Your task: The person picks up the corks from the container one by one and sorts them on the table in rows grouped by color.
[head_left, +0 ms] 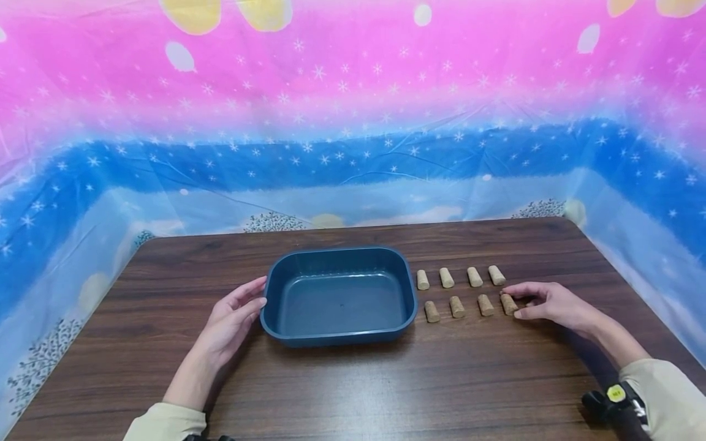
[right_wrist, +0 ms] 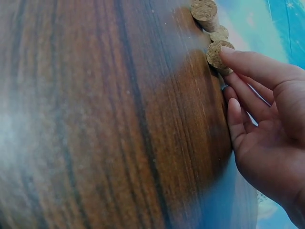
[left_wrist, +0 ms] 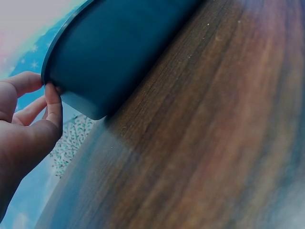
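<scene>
At three o'clock of the dark blue plastic tray (head_left: pixel 339 295), the right hand (head_left: pixel 551 303) pinches the nearest tan cork stopper (head_left: pixel 508 304); it should grip squarely, while the left hand (head_left: pixel 234 318), fingers straight, steadies the tray's rim.

Both hands are bare: left hand (head_left: pixel 228 324), right hand (head_left: pixel 551 303). No rings or gloves visible. Each forearm ends in a pale beige long sleeve (head_left: pixel 664 392), pushed back behind the wrist. A black wrist-mounted device (head_left: pixel 609 401) with a yellow round marking sits beside the right cuff.

Eight corks (head_left: pixel 463 291) lie right of the tray (head_left: pixel 337 254).
</scene>
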Demonstrator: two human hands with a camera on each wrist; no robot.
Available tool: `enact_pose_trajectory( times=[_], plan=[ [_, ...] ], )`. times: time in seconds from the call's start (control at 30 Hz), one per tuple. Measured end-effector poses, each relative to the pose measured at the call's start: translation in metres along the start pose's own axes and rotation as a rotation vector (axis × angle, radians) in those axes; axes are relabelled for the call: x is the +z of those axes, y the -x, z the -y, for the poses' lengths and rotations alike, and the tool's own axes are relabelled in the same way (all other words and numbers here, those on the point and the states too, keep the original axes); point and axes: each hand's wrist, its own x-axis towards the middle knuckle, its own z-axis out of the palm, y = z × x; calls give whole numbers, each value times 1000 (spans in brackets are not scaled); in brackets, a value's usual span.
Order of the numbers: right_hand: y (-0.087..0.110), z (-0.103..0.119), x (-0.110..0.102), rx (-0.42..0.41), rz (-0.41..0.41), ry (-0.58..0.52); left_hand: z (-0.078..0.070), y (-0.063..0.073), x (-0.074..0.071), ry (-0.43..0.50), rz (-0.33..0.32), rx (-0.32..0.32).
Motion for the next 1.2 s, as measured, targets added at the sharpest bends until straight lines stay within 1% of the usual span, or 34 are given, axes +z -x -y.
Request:
enact_pose_trajectory(
  times=[0.07, 0.3, 0.53, 0.63, 0.8, 0.97, 1.1, 1.2],
  plan=[
    [0, 0, 0, -1, 3, -8, 1, 0, 0, 0, -2, -3],
    [2, -2, 1, -52, 5, -38, 3, 1, -2, 4, -3, -8],
    [3, -1, 4, -59, -14, -45, 3, 0, -1, 5, -3, -7],
    [3, 2, 6, -47, -42, -17, 3, 0, 0, 12, -2, -9],
    [1, 8, 13, -28, -80, 62, 2, 0, 0, 21, -1, -6],
    [-1, 12, 18, -11, -118, 97, 2, 0, 0, 25, 7, 2],
    [0, 13, 18, -13, -119, 121, 1, 0, 0, 35, 7, 8],
    [1, 11, 15, -18, -121, 119, 2, -1, 1, 40, 5, 7]
  ],
)
